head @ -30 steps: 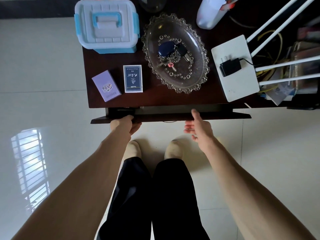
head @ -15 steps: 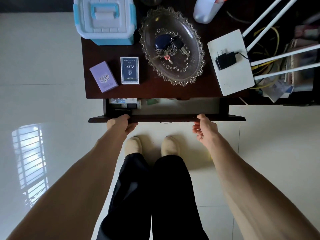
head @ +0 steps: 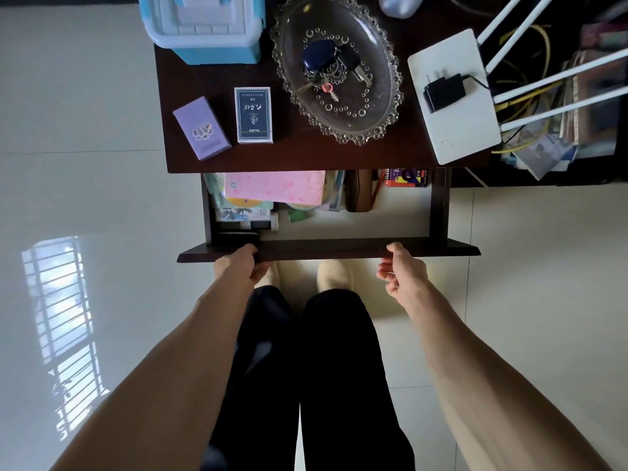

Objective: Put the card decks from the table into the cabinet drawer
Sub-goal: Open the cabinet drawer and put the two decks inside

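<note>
Two card decks lie on the dark table top [head: 306,154]: a purple deck [head: 202,128] at the left and a navy deck [head: 253,115] beside it. Below the table edge the drawer [head: 326,250] stands pulled out, with a pink booklet [head: 275,187] and papers in its left half and bare pale floor at the right. My left hand [head: 242,266] grips the drawer front near its left end. My right hand [head: 401,270] touches the front edge farther right, thumb on the rim and fingers loosely curled.
A glass dish [head: 336,68] with keys sits behind the decks. A blue-and-white storage box [head: 204,25] is at the back left, a white router [head: 453,96] with a black plug at the right. Cables and books crowd the far right. My legs and slippers are under the drawer.
The drawer has slid out much farther towards me, showing its contents. Both hands moved back with the drawer front. The decks have not moved.
</note>
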### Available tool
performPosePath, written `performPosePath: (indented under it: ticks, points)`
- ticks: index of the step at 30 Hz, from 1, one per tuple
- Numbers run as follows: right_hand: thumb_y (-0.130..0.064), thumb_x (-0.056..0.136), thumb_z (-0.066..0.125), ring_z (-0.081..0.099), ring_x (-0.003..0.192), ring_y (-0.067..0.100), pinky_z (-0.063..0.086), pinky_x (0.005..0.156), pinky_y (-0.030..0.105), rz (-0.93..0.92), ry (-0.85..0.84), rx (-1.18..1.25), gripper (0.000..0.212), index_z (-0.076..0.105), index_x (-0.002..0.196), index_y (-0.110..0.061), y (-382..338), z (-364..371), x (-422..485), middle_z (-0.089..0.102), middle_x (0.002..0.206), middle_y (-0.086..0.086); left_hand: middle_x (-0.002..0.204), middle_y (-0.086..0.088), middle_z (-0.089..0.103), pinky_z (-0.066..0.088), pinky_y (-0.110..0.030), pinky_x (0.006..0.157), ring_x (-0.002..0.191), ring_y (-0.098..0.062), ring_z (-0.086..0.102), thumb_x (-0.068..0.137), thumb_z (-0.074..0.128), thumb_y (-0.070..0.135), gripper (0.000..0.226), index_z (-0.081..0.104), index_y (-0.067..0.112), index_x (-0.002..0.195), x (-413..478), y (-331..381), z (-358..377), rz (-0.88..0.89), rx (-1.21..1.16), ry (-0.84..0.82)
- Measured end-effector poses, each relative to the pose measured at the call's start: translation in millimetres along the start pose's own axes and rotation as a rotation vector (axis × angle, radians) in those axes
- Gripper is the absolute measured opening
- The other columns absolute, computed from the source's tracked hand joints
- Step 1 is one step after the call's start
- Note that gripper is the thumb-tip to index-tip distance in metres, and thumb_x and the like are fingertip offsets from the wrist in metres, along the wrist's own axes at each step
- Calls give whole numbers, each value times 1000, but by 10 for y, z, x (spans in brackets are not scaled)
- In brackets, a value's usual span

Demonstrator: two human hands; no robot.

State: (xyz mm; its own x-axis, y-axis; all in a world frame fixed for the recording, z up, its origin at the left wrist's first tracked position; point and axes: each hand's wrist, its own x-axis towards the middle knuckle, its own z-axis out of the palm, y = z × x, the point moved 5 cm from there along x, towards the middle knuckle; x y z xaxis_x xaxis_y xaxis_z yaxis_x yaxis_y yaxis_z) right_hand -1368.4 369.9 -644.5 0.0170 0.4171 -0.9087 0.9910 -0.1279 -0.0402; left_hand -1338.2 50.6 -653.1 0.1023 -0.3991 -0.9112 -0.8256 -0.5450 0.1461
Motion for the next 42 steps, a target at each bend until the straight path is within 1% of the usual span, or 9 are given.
performPosePath:
  ticks: [10,14,19,23,27,30,33,37,42]
  points:
    - [-40,95,61,66,66,18,35,46,21,89,10,-77,34,65,83,-9,347,-91,21,67,75,7,86,-22,69,61,-33,69,68,-29,70,83,63,9,13,60,-1,92,47,-360,-158,-76,-31,0]
    - [-40,95,61,64,60,17,35,44,21,115,1,-98,35,63,80,-8,495,-132,46,66,71,6,77,-19,68,57,-23,44,58,-24,69,86,61,8,9,56,1,83,-16,-484,-219,-116,-53,-16]
    - [-43,95,60,64,62,18,34,44,22,154,14,-131,37,64,83,-8,598,-157,76,66,73,6,79,-15,66,53,-19,38,62,-20,66,91,58,12,13,55,1,97,-33,-608,-241,-159,-95,-39]
    - [-59,100,42,62,51,17,46,48,26,30,16,-582,58,64,79,-9,483,-107,-58,66,67,5,73,-9,60,53,-18,42,61,-16,59,95,56,22,15,58,7,92,-82,-648,-249,-205,-54,-86]
    - [-61,92,47,72,70,25,54,76,35,-221,-111,-1074,56,62,69,-12,190,193,-400,69,67,3,48,-5,34,22,-16,31,29,-14,30,92,54,11,34,41,8,60,-218,-465,-389,-229,95,-148]
    - [-48,91,59,68,81,23,52,70,33,-563,-128,-1101,34,61,79,-16,-243,627,-779,66,80,-1,50,-6,50,36,-22,42,40,-21,46,83,58,16,25,55,6,60,-347,43,-456,59,478,-79]
    - [-37,90,68,66,87,14,59,75,36,-983,-137,-1059,27,66,107,-17,-780,1153,-1266,68,103,-1,86,5,61,42,-29,67,79,-18,54,78,63,29,19,65,21,94,-570,819,-385,538,775,94]
    - [-33,84,76,61,105,24,55,85,39,-1361,-58,-1125,50,58,127,-15,-1393,1787,-1686,62,119,6,125,-3,55,50,-37,90,110,-22,51,79,66,24,45,52,21,122,-640,1664,-190,903,747,108]
    - [-31,74,84,48,132,31,46,104,47,-1530,51,-1393,87,41,147,-13,-1927,2415,-1888,46,149,8,152,-6,31,40,-47,103,135,-31,31,69,74,27,90,27,20,145,-451,2266,26,1096,991,99]
